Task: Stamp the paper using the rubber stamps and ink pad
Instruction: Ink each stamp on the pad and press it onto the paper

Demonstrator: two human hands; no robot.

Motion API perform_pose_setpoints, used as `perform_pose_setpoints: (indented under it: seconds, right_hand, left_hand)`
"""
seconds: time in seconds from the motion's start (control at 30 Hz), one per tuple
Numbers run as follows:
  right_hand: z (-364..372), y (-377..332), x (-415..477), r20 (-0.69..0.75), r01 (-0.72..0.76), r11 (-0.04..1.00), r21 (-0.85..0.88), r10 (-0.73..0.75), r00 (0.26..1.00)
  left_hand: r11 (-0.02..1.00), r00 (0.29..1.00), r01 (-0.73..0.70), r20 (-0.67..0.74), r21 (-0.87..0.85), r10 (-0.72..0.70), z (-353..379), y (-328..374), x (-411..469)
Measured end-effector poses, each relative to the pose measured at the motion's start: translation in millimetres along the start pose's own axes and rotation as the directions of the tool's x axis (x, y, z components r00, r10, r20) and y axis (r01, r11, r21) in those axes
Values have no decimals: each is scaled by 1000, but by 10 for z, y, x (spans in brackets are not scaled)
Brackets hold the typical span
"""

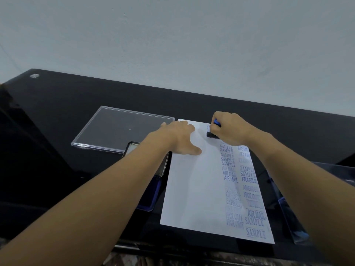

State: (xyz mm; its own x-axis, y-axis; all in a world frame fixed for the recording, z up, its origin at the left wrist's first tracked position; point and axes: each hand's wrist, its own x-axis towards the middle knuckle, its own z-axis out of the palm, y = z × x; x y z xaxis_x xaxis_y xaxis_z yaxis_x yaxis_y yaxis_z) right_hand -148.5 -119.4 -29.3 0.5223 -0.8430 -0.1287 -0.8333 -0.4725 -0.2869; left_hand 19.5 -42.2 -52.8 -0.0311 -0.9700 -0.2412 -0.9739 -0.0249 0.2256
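We read blue impressions in two columns down the right side of the paper point(192, 181): SAMPLE, AIR MAIL, FRAGILE, AMENDED, FAX OUT and EXPRESS, several of them faint or doubled. The left half was blank.

The left hand point(178, 140) lay flat on the sheet toward its 11 o'clock corner, fingers point(185, 125) straight and pressing down, thumb spread toward 5 o'clock. The right hand point(229, 129) had its fingers curled round the blue handle of the rubber stamp point(212, 134), whose black base sat on the paper near the 1 o'clock corner, above the columns.

The ink pad point(151, 197) lay open just beside the paper's 9 o'clock edge, partly under the left forearm. A clear lid point(115, 127) sat at 10 o'clock, a clear case point(288, 210) at 4 o'clock.

The black tabletop point(57, 112) was bare toward 12 o'clock, as far as the wall; the sheet's 6 o'clock edge lay near the tabletop's front edge.
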Motion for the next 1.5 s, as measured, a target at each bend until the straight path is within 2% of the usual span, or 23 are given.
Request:
perform_pose_setpoints:
  seconds: [0.4, 0.73, 1.5]
  right_hand:
    - [158, -53, -73, -44, -40, 999, 27, 41, 998]
    - [241, -57, -54, -85, -51, 998, 32, 54, 995]
    - [327, -25, -55, -176, -32, 998, 62, 42, 984]
  left_hand:
    - [1000, 999, -25, -30, -19, 24, 50, -35, -23]
    - [1000, 994, -11, 108, 9, 9, -43, 1, -65]
    - [1000, 994, -16, 106, -14, 17, -56, 29, -79]
